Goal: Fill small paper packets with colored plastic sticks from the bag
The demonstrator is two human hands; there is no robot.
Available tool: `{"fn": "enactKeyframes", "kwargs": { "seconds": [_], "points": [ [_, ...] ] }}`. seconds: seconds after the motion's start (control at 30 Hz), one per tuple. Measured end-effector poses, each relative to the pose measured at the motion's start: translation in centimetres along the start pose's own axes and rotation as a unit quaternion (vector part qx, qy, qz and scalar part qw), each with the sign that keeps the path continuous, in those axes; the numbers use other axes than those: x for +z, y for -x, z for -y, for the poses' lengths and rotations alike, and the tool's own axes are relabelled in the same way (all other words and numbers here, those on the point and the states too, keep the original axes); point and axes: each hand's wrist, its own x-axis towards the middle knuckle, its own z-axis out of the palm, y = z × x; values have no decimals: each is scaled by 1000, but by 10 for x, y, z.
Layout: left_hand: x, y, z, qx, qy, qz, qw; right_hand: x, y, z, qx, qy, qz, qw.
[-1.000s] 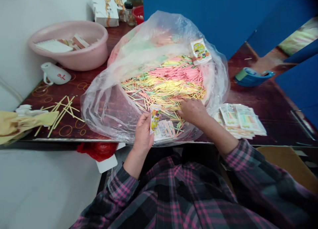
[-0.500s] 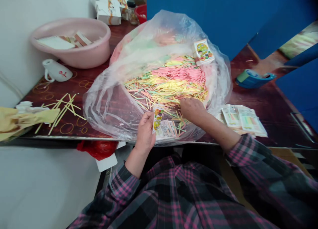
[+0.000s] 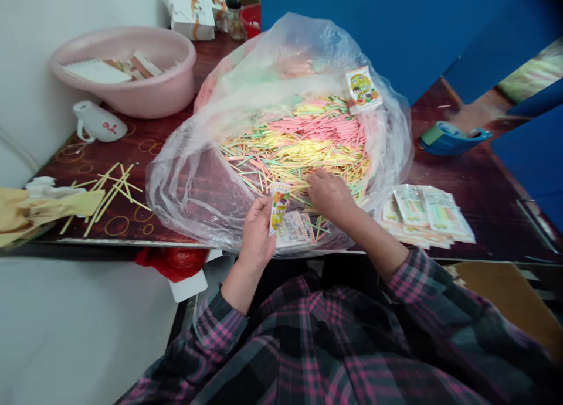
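My left hand (image 3: 257, 232) pinches a small printed packet (image 3: 279, 204) upright, its fruit pictures facing up. Thin pastel sticks (image 3: 308, 150) in pink, yellow, green and orange lie heaped inside a large clear plastic bag (image 3: 185, 159). At the heap's near side is my right hand (image 3: 332, 198), its fingers curled down against the yellow sticks; the fingertips are hidden, so I cannot see what they grip. Below the held packet, more flat packets (image 3: 295, 228) lie on the bag's near edge. A white printed pack (image 3: 363, 89) rests on the bag's right side.
Filled packets (image 3: 442, 211) lie on the table at right, near a blue tape dispenser (image 3: 453, 140). To the left are loose yellow sticks (image 3: 112, 194), a white mug (image 3: 101, 123) on its side and a pink basin (image 3: 149, 97). A blue partition (image 3: 396, 36) stands behind.
My right hand has shifted left along the heap, closer to the packet. My left hand keeps the packet in nearly the same place.
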Motion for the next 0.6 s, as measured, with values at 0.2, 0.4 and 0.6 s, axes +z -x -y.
{"fn": "enactKeyframes", "kwargs": {
  "seconds": [0.2, 0.4, 0.6],
  "points": [
    [-1, 1, 1, 2, 5, 14, 1000, 2, 10, 7, -41, 1, 11, 999],
    [-1, 1, 0, -5, 4, 15, 1000, 9, 9, 14, -45, 20, 8, 999],
    [0, 1, 0, 5, -12, 7, 1000, 3, -1, 11, -68, 16, 39, 997]
  ]
}}
